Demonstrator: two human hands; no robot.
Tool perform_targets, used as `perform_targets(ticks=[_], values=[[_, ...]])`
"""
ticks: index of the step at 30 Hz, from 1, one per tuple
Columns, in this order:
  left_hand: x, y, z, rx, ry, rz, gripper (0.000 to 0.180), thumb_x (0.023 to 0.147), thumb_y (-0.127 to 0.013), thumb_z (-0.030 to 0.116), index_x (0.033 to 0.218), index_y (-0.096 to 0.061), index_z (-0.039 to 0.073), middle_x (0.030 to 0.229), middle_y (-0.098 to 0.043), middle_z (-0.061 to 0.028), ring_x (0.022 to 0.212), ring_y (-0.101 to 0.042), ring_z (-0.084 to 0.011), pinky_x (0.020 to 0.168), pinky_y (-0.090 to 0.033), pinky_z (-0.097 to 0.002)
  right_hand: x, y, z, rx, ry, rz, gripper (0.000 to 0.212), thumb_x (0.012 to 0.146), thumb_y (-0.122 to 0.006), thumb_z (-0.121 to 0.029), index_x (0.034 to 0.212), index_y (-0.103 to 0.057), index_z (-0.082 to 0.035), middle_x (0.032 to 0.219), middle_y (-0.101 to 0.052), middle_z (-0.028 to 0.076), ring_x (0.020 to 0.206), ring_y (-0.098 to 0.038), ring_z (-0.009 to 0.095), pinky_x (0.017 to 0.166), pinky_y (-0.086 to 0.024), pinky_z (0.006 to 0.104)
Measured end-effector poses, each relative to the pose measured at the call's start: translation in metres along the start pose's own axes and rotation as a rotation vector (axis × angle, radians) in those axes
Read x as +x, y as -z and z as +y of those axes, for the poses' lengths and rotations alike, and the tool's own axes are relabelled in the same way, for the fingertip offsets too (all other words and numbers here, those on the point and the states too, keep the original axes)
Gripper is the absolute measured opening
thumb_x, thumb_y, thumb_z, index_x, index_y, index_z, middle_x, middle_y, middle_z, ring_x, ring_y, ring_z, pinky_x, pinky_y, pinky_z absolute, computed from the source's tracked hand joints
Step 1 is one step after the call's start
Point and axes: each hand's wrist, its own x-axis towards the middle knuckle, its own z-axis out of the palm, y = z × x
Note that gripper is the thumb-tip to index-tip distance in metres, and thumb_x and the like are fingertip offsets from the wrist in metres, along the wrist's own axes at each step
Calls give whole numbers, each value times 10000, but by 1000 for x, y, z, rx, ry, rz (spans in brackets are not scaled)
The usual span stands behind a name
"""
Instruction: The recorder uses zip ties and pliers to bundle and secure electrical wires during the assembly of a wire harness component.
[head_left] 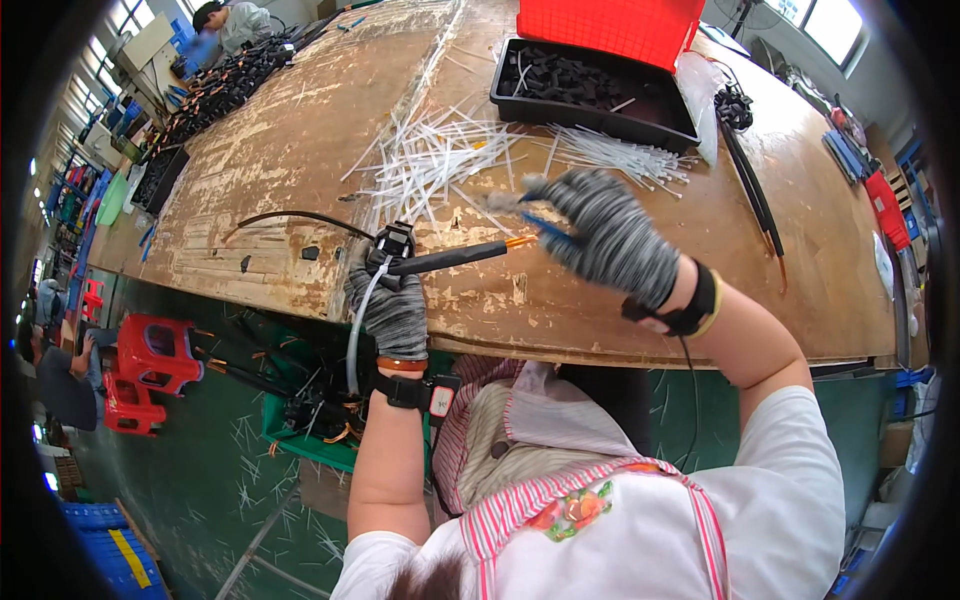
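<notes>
My left hand (398, 318), in a grey striped knit glove, is closed around a black cable assembly at the table's near edge. The assembly has a boxy black connector (396, 238), a thin curved black lead to the left and a thick black sleeve (455, 257) ending in bare copper strands on the right. A white cable tie (362, 320) is looped around it below the connector, its long tail hanging past my wrist. To the right, raised over the table, my gloved right hand (618, 240) grips a blue-handled tool (548, 226); its tip is blurred.
Loose white cable ties (430, 160) lie in piles beyond my hands. A black tray (600, 118) of small black parts stands behind them, under a red bin (615, 30). More cables (755, 190) lie at right. Below the edge sits a green crate (285, 430). Another person (240, 25) works far left.
</notes>
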Motion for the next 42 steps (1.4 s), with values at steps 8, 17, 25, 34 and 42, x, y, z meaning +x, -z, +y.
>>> perform_targets(ticks=[8,17,25,34,42], values=[[2,4,9,-182,235,-163,436,751,-748,21,1143,-558,7,1028,-612,-69,918,-595,-164,838,-504,-296,28,-25,-62,-185,177,-230,502,807,-583,-281,1286,-560,-133,1134,-577,138,1049,-527,306,969,-349,496],[-1,-2,-9,-291,170,-88,473,726,-738,-4,1171,-576,19,1072,-625,-75,907,-607,-164,851,-503,-301,38,-28,-79,-197,130,-332,444,889,-493,-238,1322,-541,-151,1222,-555,135,1167,-483,306,1035,-282,518],[0,-4,-7,-871,336,-65,450,719,-749,34,1140,-591,13,960,-630,-81,887,-607,-196,834,-492,-312,42,-41,-85,-286,162,-245,388,895,-478,-231,1264,-572,-155,1206,-546,97,1193,-447,290,1032,-262,519],[1,-3,-14,-543,263,-133,383,773,-727,38,1124,-580,-6,943,-615,-69,889,-586,-170,855,-489,-306,71,-25,-79,72,-27,-719,242,840,-598,-267,1026,-669,-129,801,-668,113,714,-658,296,634,-509,424],[9,-5,-22,-1405,492,-148,180,886,-577,-19,1065,-595,-20,1012,-629,-93,933,-598,-179,881,-498,-307,52,-15,-1,361,-307,-410,438,871,-657,-336,1214,-607,-68,937,-692,134,860,-662,225,794,-507,339]])
